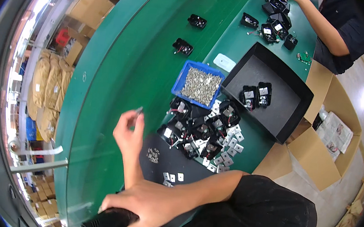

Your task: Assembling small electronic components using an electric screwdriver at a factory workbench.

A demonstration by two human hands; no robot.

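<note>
My left hand (130, 131) is raised over the green surface, thumb and fingertips pinching a small grey metal piece (139, 109). My right forearm crosses in front of my left one. My right hand (149, 204) is wrapped round a black ridged handheld tool (110, 223) near the lower edge; its working end cannot be made out. Beside them, a dark mat (159, 144) carries a patch of tiny metal parts (153, 155) and several small white plates (172, 178). Further right lie piled black housings (202, 131) with wires, among more white square plates (231, 151).
A blue tray (176, 86) full of small metal parts stands behind the pile. The large black bin (277, 74) holds two housings. Two more housings (182, 46) lie on the green belt (152, 54). A co-worker's arm (326, 29) reaches in at top right, above an open carton (317, 166).
</note>
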